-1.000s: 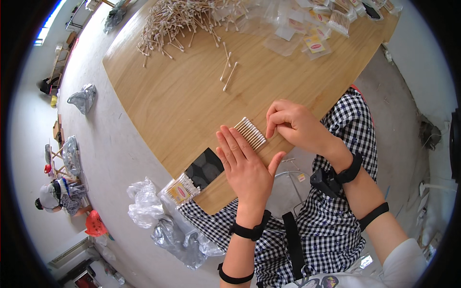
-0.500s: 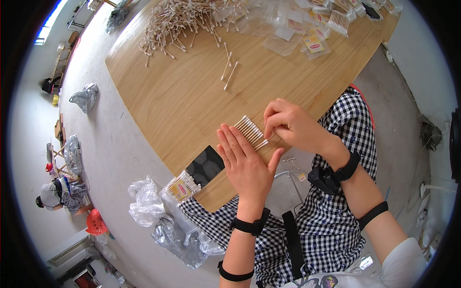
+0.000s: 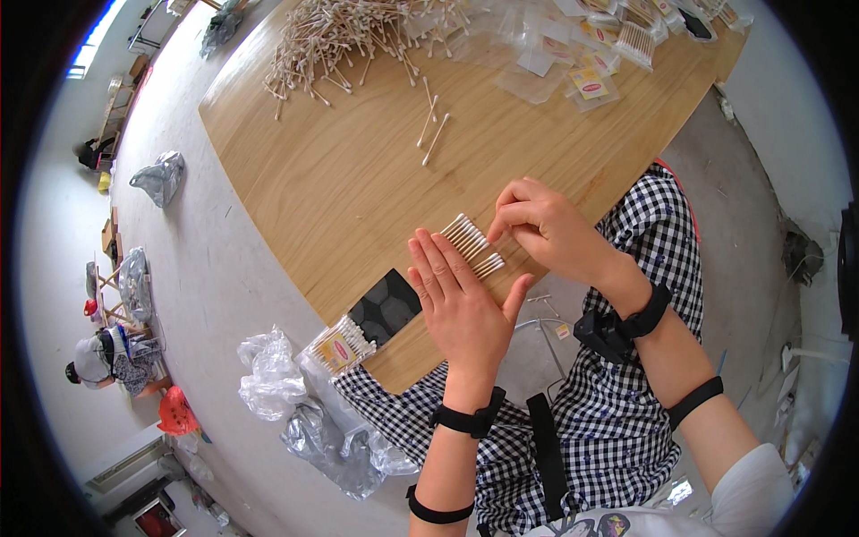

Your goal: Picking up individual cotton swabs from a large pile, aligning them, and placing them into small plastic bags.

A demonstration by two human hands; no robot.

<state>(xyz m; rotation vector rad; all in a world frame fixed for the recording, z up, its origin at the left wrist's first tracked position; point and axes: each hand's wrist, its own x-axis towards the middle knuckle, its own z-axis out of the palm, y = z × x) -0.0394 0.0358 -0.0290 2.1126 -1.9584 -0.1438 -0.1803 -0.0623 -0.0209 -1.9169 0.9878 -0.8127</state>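
Note:
My left hand [image 3: 463, 315] lies flat with straight fingers across a row of cotton swabs [image 3: 463, 234] near the table's front edge, hiding their lower ends. A few swabs [image 3: 489, 266] sit apart from that row, on its near side. My right hand [image 3: 544, 227] is closed, its thumb and fingers bent together, with the fingertips at the white heads between the two groups. Whether a swab is pinched there is hidden. Left of my left hand, a flat black pad [image 3: 385, 307] rests beside a clear packet of cotton swabs [image 3: 341, 347] with a yellow label.
A big heap of loose swabs [image 3: 340, 45] covers the far part of the wooden table [image 3: 295, 188]. Clear bags and labelled packets [image 3: 588, 83] lie at the far right. Two stray swabs [image 3: 435, 139] lie mid-table. Crumpled plastic [image 3: 270, 371] hangs by the left corner.
The group on the near side has grown from one or two swabs to several, and the gap to the row has widened. My right hand has shifted slightly away from me; my left stays put.

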